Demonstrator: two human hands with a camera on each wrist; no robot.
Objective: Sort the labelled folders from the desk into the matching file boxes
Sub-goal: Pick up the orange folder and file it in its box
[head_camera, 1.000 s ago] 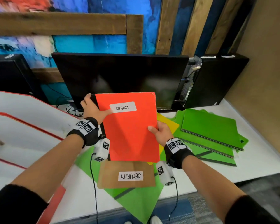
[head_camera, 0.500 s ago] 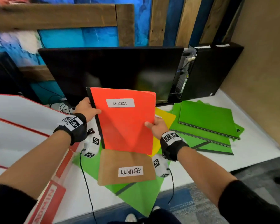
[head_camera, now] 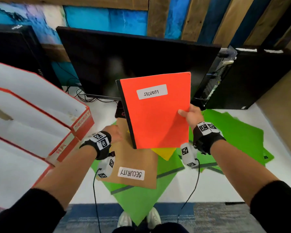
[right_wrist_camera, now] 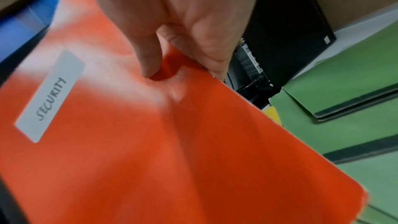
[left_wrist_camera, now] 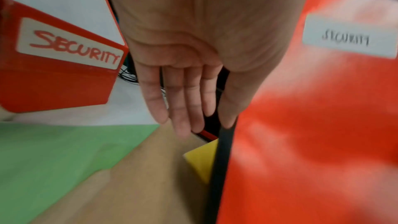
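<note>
An orange folder (head_camera: 156,118) labelled SECURITY is held upright above the desk. My right hand (head_camera: 186,113) pinches its right edge, thumb on the front (right_wrist_camera: 148,64) and fingers behind. My left hand (head_camera: 115,133) is lower, beside the folder's black spine (left_wrist_camera: 221,159), and holds nothing. Its fingers (left_wrist_camera: 178,108) are straight, the thumb lying along the spine. A red file box (head_camera: 81,122) labelled SECURITY (left_wrist_camera: 64,47) stands to the left. A brown folder (head_camera: 133,165), also labelled SECURITY, lies on the desk below.
More red-edged file boxes (head_camera: 60,148) stand in a row on the left. Green folders (head_camera: 233,132) and a yellow folder (head_camera: 165,153) lie spread on the white desk (head_camera: 208,187). A dark monitor (head_camera: 124,64) and black computer cases (head_camera: 252,78) stand behind.
My left hand has let go of the orange folder's left edge and dropped beside its spine. The right hand alone now holds the folder. The file boxes on the left are now closer in view.
</note>
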